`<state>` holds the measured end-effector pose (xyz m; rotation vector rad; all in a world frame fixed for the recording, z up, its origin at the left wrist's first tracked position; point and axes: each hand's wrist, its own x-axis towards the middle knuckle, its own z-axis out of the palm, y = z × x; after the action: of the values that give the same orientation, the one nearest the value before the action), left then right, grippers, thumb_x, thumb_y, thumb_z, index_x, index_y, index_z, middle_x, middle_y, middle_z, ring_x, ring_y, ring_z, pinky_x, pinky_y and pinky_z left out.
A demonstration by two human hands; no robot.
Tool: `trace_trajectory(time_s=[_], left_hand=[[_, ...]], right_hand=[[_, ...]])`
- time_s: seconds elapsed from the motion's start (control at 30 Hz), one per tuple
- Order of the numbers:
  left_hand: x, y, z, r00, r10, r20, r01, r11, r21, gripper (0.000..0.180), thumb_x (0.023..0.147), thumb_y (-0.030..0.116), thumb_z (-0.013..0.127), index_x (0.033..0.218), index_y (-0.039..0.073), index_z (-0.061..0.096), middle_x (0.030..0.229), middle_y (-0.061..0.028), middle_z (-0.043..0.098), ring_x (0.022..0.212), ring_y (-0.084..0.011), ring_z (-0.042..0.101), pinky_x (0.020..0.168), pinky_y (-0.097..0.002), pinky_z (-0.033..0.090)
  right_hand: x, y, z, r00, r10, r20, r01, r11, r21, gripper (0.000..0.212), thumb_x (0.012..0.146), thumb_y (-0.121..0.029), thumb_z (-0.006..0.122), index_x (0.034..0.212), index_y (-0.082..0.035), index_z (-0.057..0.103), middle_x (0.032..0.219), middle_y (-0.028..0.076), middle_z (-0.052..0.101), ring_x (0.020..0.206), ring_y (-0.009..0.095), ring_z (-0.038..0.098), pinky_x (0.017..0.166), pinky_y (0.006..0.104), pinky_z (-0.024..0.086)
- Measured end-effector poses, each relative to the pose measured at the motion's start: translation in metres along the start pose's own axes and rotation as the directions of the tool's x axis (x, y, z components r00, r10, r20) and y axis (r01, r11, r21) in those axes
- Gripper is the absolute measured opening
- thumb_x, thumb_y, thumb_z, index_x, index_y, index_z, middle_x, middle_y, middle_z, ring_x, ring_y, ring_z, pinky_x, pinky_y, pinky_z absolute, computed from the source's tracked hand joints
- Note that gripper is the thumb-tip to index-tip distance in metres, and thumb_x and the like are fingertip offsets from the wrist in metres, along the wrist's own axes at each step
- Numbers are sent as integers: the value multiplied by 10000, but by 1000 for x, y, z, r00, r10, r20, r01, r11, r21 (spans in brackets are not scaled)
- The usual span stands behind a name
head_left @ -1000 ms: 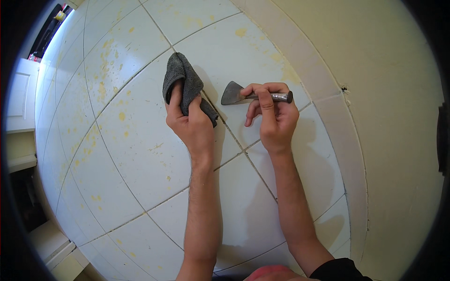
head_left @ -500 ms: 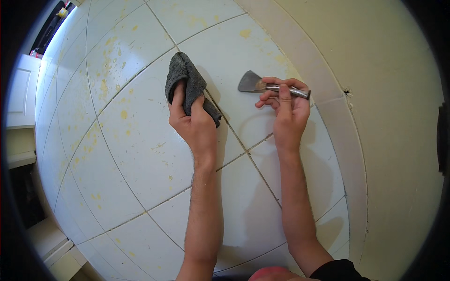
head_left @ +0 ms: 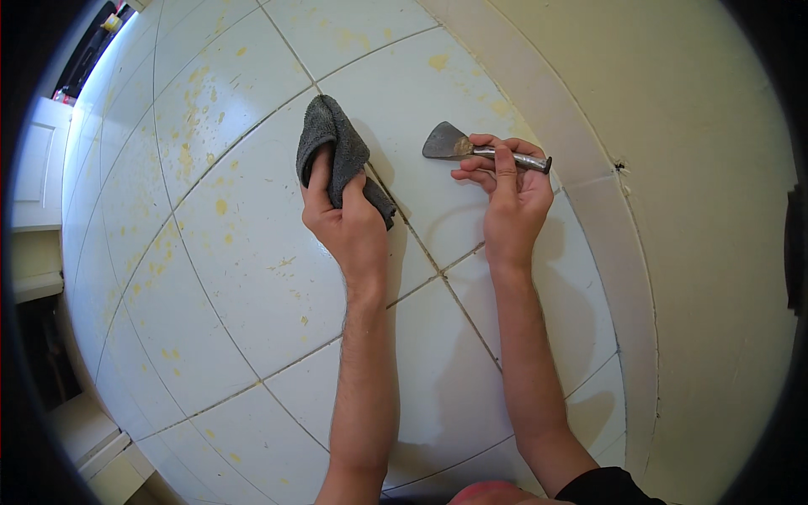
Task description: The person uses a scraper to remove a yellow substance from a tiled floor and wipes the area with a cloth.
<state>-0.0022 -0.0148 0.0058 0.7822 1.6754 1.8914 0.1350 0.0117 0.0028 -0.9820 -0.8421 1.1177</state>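
A folded dark grey cloth [head_left: 330, 143] is pinched between the thumb and fingers of my left hand [head_left: 349, 231], its loose corner hanging to the right. My right hand [head_left: 518, 210] grips a scraper [head_left: 450, 141] by its shiny metal handle, thumb on the near side and fingers behind. The scraper's flat, fan-shaped blade points left, with a brownish patch where it meets the handle. Both hands are over the white floor tiles [head_left: 278, 219], which carry scattered yellowish spots, densest to the left. Whether the cloth touches the tiles, I cannot tell.
Along the right runs a pale skirting [head_left: 589, 172] below a cream wall [head_left: 690, 210]. A small dark hole [head_left: 621, 166] shows at the skirting's upper edge. White cabinet doors [head_left: 38, 164] stand at the far left. Dark grout lines cross the floor.
My right hand and the scraper have shifted slightly left, and the blade has tipped a little upward. My left hand and the cloth look almost the same.
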Motion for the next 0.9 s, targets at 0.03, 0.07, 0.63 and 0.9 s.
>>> trace_trajectory(time_s=[0.03,0.07,0.63,0.9], left_hand=[[0,0,0,1000,-3,-2,3,1000,5,384,890,-30,554,1262,-102,611,1214,-149,610,1100,-213,587,975,-300,442],[0,0,0,1000,-6,-3,6,1000,11,383,889,-30,553,1262,-101,612,1213,-149,610,1102,-214,586,975,-300,442],[0,1,0,1000,11,-12,-11,999,33,464,872,-11,551,1319,-133,568,1239,-153,649,1116,-200,599,1010,-305,434],[0,-1,0,1000,5,-24,-5,1000,-10,398,886,-35,545,1274,-102,605,1184,-137,619,1055,-197,590,943,-292,453]], right_hand=[[0,0,1,999,22,33,-23,1000,9,106,1048,-65,491,1082,35,489,1099,227,657,802,190,683,739,371,645],[0,0,1,997,45,66,-46,999,18,107,1048,-67,492,1082,35,492,1099,222,657,800,187,681,740,370,643],[1,3,9,989,92,112,-96,995,29,113,1042,-55,498,1072,54,506,1083,226,662,813,208,695,772,376,650],[-2,5,13,996,-16,87,17,1000,-9,111,1035,-47,514,1069,58,502,1082,209,670,809,201,696,781,373,649]])
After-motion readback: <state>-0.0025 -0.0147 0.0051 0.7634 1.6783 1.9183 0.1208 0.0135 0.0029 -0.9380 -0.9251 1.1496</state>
